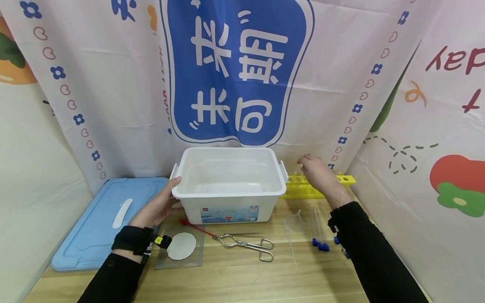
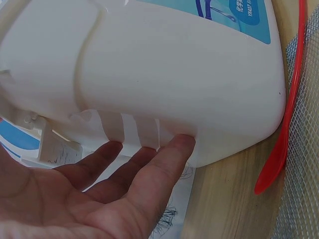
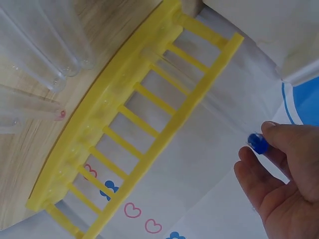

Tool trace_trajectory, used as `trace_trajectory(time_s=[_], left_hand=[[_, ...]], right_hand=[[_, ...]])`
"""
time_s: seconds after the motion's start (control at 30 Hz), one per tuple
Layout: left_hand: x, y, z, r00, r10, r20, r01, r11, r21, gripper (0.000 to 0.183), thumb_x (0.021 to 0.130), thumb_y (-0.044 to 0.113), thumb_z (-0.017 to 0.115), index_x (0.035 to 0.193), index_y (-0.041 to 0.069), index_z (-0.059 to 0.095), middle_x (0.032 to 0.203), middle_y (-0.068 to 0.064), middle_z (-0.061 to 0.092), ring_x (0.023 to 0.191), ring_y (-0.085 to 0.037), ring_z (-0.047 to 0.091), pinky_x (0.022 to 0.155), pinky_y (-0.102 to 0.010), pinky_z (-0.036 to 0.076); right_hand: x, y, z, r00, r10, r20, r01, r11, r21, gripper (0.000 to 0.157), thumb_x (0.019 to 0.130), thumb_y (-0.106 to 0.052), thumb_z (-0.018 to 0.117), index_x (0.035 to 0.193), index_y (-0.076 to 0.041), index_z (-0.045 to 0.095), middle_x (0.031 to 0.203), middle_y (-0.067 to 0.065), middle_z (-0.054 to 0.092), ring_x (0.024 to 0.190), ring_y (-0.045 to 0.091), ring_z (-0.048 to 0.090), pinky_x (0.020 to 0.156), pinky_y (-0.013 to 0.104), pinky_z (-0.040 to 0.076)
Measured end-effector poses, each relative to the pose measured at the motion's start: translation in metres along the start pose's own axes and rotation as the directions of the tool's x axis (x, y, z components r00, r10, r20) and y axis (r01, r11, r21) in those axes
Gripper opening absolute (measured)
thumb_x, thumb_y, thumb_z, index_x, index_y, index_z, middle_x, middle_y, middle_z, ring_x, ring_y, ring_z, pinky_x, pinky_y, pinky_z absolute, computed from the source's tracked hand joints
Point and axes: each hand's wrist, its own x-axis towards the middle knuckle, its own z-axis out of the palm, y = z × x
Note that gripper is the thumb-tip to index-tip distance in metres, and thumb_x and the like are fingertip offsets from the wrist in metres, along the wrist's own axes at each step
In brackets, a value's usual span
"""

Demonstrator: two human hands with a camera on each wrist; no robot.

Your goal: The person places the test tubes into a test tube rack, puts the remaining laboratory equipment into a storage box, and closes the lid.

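Note:
My right hand [image 1: 318,174] is above the yellow test tube rack [image 1: 348,179]. In the right wrist view it pinches the blue cap [image 3: 257,143] of a clear test tube [image 3: 224,112], whose lower part passes into the rack near one end. My left hand [image 1: 159,206] lies against the left side of the white plastic box [image 1: 231,208]. Its fingertips [image 2: 184,143] touch the box wall, fingers fairly straight, in the left wrist view. The box's inside shows nothing but white walls and floor.
Clear tubes with blue caps [image 1: 321,245] lie before the rack, partly behind my right sleeve. Nearby are a clear funnel [image 1: 295,222], metal tongs [image 1: 246,244], a red spoon [image 2: 276,162], a wire gauze [image 1: 195,261] with a white disc, and a blue lid [image 1: 91,227].

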Motion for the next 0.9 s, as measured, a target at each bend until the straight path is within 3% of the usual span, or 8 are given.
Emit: trace_trajectory(time_s=[0.43, 0.63, 0.9], left_hand=[[-0.001, -0.001, -0.001, 1.0, 0.007, 0.008, -0.007, 1.0, 0.006, 0.095, 0.119, 0.071, 0.031, 0.189, 0.015, 0.002, 0.188, -0.032, 0.02, 0.179, -0.057, 0.023, 0.134, -0.083, 0.039], [-0.001, -0.001, -0.002, 1.0, 0.003, 0.007, -0.003, 1.0, 0.007, 0.094, 0.119, 0.071, 0.031, 0.19, 0.015, 0.002, 0.188, -0.032, 0.022, 0.18, -0.056, 0.023, 0.134, -0.081, 0.041], [-0.001, -0.001, -0.003, 1.0, 0.006, 0.012, -0.006, 1.0, 0.009, 0.094, 0.12, 0.071, 0.032, 0.19, 0.016, 0.002, 0.188, -0.031, 0.023, 0.18, -0.056, 0.024, 0.133, -0.079, 0.044]], right_hand=[[-0.028, 0.002, -0.013, 0.999, -0.006, -0.041, 0.004, 0.999, -0.041, 0.039, 0.115, -0.008, 0.073, 0.153, 0.0, 0.07, 0.158, 0.026, 0.071, 0.148, 0.05, 0.068, 0.125, 0.067, 0.056], [-0.042, 0.002, -0.014, 0.999, -0.02, -0.045, 0.016, 0.996, -0.089, 0.029, 0.112, -0.011, 0.08, 0.14, -0.003, 0.077, 0.143, 0.021, 0.078, 0.132, 0.044, 0.076, 0.113, 0.062, 0.064], [-0.055, 0.005, -0.011, 0.991, -0.133, 0.03, 0.136, 0.978, -0.155, 0.023, 0.107, -0.012, 0.088, 0.129, -0.009, 0.082, 0.127, 0.013, 0.083, 0.113, 0.033, 0.081, 0.098, 0.053, 0.07]])
